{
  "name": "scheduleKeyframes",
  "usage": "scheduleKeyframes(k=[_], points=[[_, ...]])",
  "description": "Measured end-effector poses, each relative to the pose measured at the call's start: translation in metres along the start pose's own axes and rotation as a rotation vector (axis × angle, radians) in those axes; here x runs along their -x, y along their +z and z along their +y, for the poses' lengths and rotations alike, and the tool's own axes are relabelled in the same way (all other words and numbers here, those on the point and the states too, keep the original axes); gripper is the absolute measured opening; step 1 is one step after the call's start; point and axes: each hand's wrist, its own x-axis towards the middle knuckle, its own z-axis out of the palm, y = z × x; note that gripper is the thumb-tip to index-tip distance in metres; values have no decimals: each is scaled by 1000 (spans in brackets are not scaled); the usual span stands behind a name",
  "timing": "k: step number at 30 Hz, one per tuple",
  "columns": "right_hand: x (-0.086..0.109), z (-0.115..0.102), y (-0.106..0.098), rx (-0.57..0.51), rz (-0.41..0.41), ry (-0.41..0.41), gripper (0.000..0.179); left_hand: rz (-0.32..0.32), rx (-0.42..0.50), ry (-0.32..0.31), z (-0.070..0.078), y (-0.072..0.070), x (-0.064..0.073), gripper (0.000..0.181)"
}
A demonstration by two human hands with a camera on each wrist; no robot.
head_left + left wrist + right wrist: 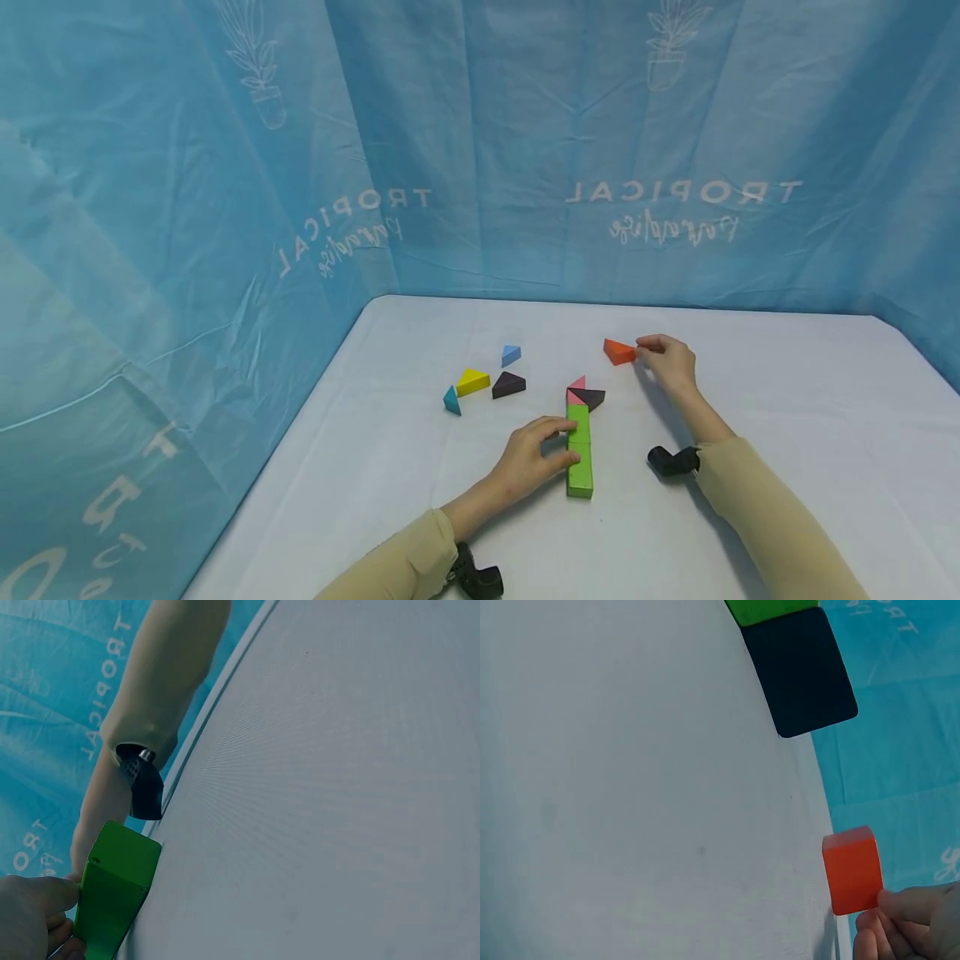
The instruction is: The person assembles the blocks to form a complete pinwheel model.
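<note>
Two green blocks [580, 468] stand end to end in a column in the head view. My left hand [528, 457] lies at their left side, thumb and forefinger spread along it and touching. In the left wrist view, its fingertips are against the side of a green block [112, 892]. My right hand [670, 363] pinches the right corner of an orange triangular block [618, 352] between thumb and fingers, as the right wrist view also shows. Pink triangular blocks [574, 398] and a black triangular block [592, 398] adjoin the column's far end.
Left of the column, on the white table [405, 333], are a yellow triangular block [472, 382], a second black one [508, 384], a teal one [452, 401] and a light blue one [511, 355]. A blue printed curtain [495, 150] hangs behind the table.
</note>
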Motion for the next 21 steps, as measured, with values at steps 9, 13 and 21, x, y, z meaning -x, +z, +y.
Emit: scheduleKeyframes(k=[9,13,21], points=[[0,-1,5,-98,-102,57,60,-2,-6,6,2,-2,-1,40],[-3,1,8,-76,-149,39,65,0,-5,10,1,-2,0,40],[-8,3,12,23,-160,-34,56,-4,-5,9,2,-1,1,42]])
